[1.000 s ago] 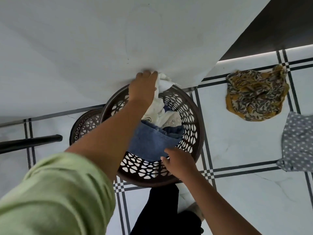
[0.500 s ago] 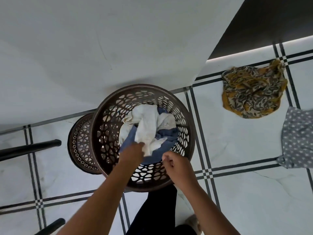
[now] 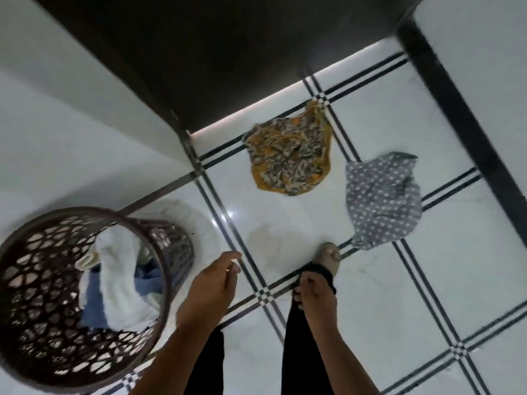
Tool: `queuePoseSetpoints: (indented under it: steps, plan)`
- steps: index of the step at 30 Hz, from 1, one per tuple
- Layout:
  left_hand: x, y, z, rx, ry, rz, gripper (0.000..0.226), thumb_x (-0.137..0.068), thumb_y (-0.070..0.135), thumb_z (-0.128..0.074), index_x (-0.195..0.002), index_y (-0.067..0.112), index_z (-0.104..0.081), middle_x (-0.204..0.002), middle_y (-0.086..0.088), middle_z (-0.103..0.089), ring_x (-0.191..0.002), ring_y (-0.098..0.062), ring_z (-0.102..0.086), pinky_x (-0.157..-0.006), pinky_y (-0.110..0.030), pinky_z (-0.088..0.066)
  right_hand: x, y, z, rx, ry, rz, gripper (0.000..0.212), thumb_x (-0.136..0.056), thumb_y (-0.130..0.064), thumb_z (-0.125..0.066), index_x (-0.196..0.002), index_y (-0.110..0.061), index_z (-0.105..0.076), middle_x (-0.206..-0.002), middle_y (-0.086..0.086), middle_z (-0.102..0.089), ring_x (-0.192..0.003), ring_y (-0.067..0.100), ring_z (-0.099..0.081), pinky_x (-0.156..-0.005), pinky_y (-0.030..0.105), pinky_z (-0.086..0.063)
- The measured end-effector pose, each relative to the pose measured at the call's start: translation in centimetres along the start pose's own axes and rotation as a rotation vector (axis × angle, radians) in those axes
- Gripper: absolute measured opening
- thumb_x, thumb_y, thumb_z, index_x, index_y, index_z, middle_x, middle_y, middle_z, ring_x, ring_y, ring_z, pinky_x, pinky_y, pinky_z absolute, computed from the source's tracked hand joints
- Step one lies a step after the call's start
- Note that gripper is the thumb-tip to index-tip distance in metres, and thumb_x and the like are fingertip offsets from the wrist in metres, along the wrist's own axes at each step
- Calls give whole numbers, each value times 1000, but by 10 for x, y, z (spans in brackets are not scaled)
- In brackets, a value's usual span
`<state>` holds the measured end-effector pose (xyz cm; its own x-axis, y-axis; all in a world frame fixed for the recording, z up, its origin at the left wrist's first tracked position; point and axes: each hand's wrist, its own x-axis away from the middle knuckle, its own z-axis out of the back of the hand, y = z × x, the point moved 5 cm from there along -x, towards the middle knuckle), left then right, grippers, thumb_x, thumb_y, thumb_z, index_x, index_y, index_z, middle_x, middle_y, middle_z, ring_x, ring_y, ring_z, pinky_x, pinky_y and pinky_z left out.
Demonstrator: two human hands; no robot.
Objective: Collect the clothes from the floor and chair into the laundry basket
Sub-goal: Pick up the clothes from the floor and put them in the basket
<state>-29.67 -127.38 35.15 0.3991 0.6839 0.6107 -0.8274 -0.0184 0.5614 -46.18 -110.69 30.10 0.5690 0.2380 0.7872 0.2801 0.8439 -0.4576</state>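
Both hands are empty now. The left hand [image 3: 212, 283] hangs loose with fingers lightly curled together, holding nothing, just right of the basket [image 3: 25, 352]. The right hand [image 3: 315, 292] is also half closed on nothing, in front of the dark trouser leg.

The basket stands at 9 o'clock from the hands, with a white cloth [image 3: 119, 269] and a blue cloth [image 3: 94, 306] already inside.

Two clothes are left on the floor [image 3: 399, 295]. The yellow cloth [image 3: 289, 155] lies at 12 o'clock from the hands, well apart, crumpled; its long axis goes about from 1 o'clock to 7 o'clock, with a narrow tip that points to 1 o'clock. The grey dotted cloth [image 3: 382, 198] lies at 1 o'clock from the right hand, beside the yellow one but not touching it. Its long axis is nearly from 12 to 6, and its low corner is near the foot [image 3: 329, 256].

I judge the right hand is nearer to both clothes, and the grey one is nearest. No chair shows here.
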Motion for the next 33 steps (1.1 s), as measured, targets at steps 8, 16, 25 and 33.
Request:
queuePoseSetpoints:
  steps: [8, 16, 25, 33]
  plan:
    - [-85, 142, -136, 67, -212, 221, 17, -92, 26, -46, -102, 28, -61, -98, 0, -73, -93, -20, -69, -84, -37, -53, -154, -1, 191, 310, 64, -154, 28, -78, -48, -53, -90, -25, -65, -82, 3, -75, -80, 27, -72, -77, 45, -59]
    - [-189, 156, -263, 118, -416, 309, 20, -86, 39, -47, -89, 28, -63, -84, -1, -72, -82, -21, -68, -83, -36, -54, -344, 1, 263, 625, 109, -160, 33, -89, -33, -56, -111, -12, -69, -119, 12, -68, -112, 31, -61, -90, 31, -45]
    - [-283, 27, -350, 338, -328, 610, 19, -95, 22, -48, -104, 11, -60, -94, -10, -67, -77, -23, -63, -84, -34, -49, -519, 51, 201, 217, 355, -287, 129, -58, -70, -74, -152, -25, 2, -160, 21, -8, -145, 44, -12, -113, 60, -26]
    - [-268, -15, -340, 671, -398, 869, 40, -83, 58, -55, -104, 24, -58, -106, 0, -63, -102, -21, -60, -71, -30, -51, -465, 43, 72, 591, -196, -92, 68, -91, -23, -62, -147, -5, -28, -137, 21, -51, -117, 27, -59, -96, 34, -44]
